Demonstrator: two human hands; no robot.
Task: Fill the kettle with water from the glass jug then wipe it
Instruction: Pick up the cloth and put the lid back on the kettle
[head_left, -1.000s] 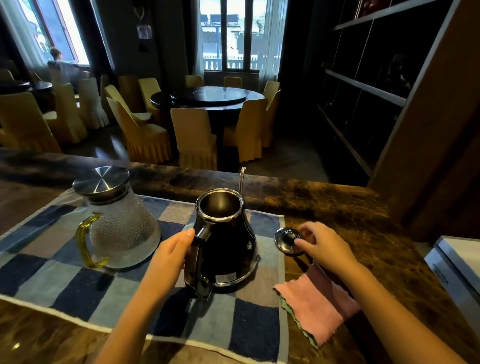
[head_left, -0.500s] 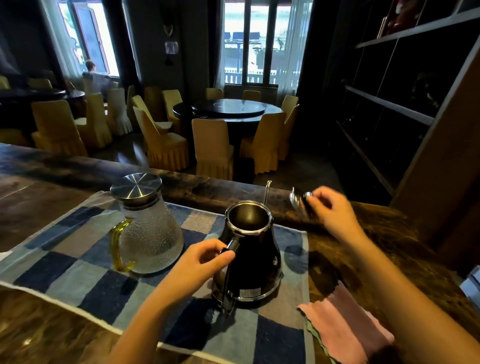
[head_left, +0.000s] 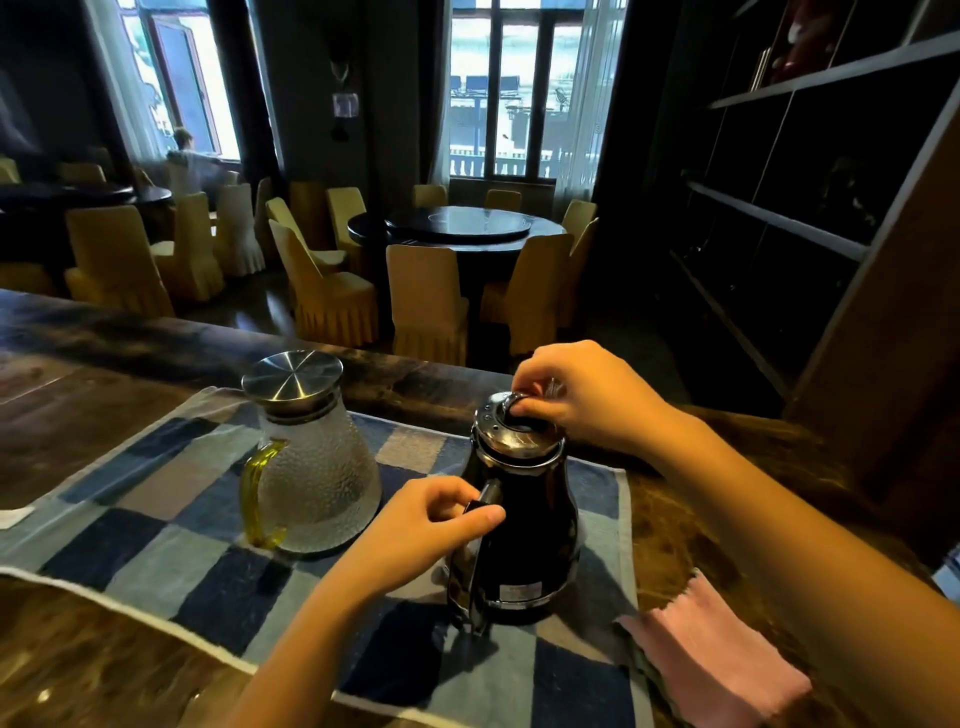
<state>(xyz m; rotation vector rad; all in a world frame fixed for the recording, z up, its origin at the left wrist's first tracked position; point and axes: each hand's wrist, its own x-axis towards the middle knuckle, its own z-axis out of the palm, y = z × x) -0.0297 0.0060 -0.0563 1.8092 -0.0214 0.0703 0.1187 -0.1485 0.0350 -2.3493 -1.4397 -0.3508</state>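
right hand (head_left: 584, 397): we pinch the lid (head_left: 514, 423) knob, seating it on the kettle (head_left: 519, 525). left hand (head_left: 421, 530): wrapped round its handle, steadying. kettle near the checked mat (head_left: 156, 540)'s right edge; glass jug (head_left: 311, 467) beside; pink cloth (head_left: 717, 660) ready for wiping.

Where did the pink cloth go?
The pink cloth lies at the bottom right of the head view, on the brown counter just right of the checked mat, near the black kettle.

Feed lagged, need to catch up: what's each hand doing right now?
Left hand: closed on the kettle handle, steadying the kettle.
Right hand: fingers pinching the kettle lid by its knob, on the kettle's mouth.
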